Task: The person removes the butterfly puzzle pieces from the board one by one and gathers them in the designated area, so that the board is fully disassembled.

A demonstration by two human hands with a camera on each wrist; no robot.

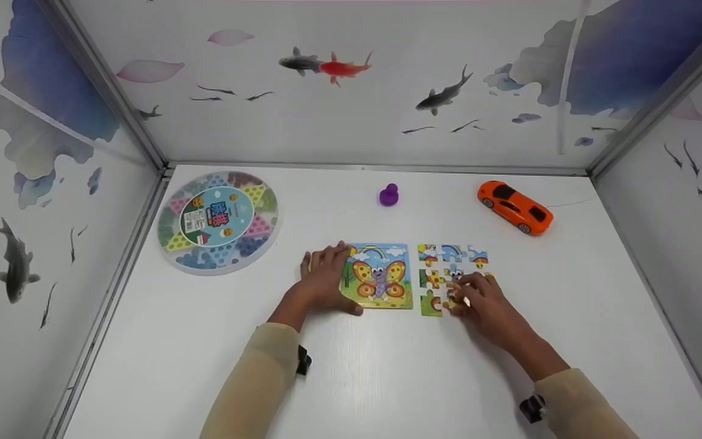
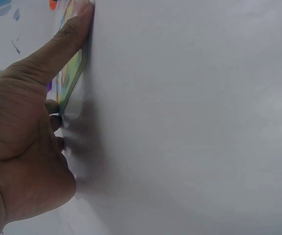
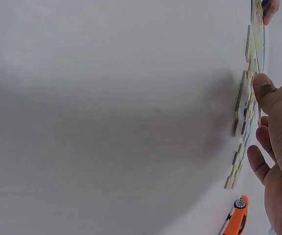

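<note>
A square butterfly picture board (image 1: 381,277) lies flat on the white table. My left hand (image 1: 323,281) rests at its left side, fingers spread along the edge and thumb by the lower left corner; the left wrist view shows the thumb (image 2: 65,41) stretched along the board's edge. Just right of the board, several loose puzzle pieces (image 1: 431,303) are laid out in spaced rows. Over them, my right hand (image 1: 490,308) pinches a puzzle piece (image 1: 452,294) between thumb and fingers, partly covering it and its neighbours. In the right wrist view, the held piece shows only as a thin edge.
At the back left lies a round Chinese checkers box (image 1: 217,222) with a clear lid. A small purple toy (image 1: 389,195) stands behind the board. An orange toy car (image 1: 515,207) sits at the back right. Printed wall panels (image 1: 351,134) enclose the table's back and sides.
</note>
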